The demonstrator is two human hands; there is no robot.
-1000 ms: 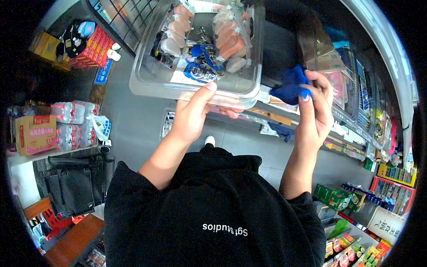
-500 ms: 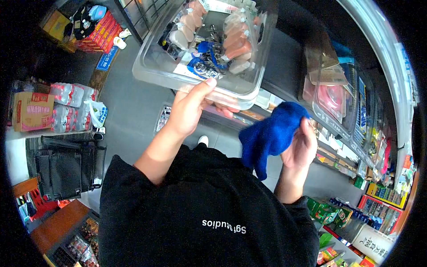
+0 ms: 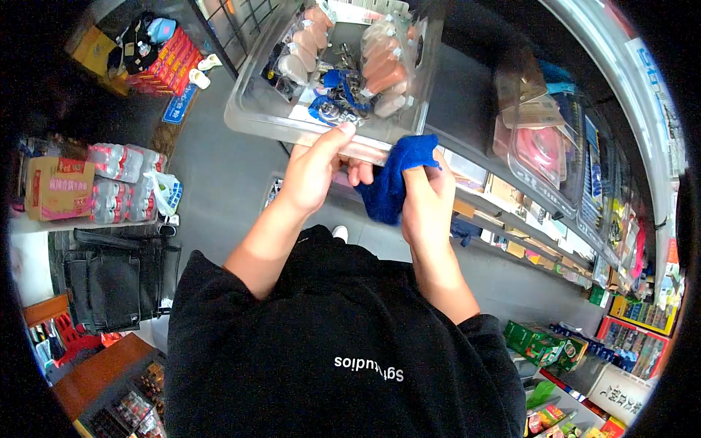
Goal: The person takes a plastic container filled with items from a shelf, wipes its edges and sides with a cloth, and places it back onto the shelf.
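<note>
While a black shirt [image 3: 321,358] with small white lettering fills the lower middle of the view, dark shelving [image 3: 467,91] runs along the upper right. At the top, in front of the person, a clear plastic box [image 3: 270,130] is held at its near side. Well apart on the left lies a black bag [image 3: 106,285], with shrink-wrapped bottles [image 3: 120,182] and, beside them, a printed carton [image 3: 60,188] beyond it. Another clear container [image 3: 522,171], with pink and pale packages in it, is on the shelving to the right. A stack of red boxes [image 3: 171,69] is at the upper left, and green boxes [image 3: 533,343] are at the lower right.

Of the two hands, the left hand [image 3: 310,175] is partly closed on the plastic box's near side, thumb on top and fingers curled underneath. The right hand [image 3: 428,197] is closed around part of a blue cloth [image 3: 387,190], which hangs in folds at the box's near right corner and hides that corner.

Inside the box, pinkish and whitish packets [image 3: 383,66] lie in rows along both sides; between them are small blue and metal pieces [image 3: 337,109], too jumbled to tell apart. White clogs [image 3: 198,78] are beside the red stack, and the tip of a white shoe [image 3: 340,232] shows on the floor.
</note>
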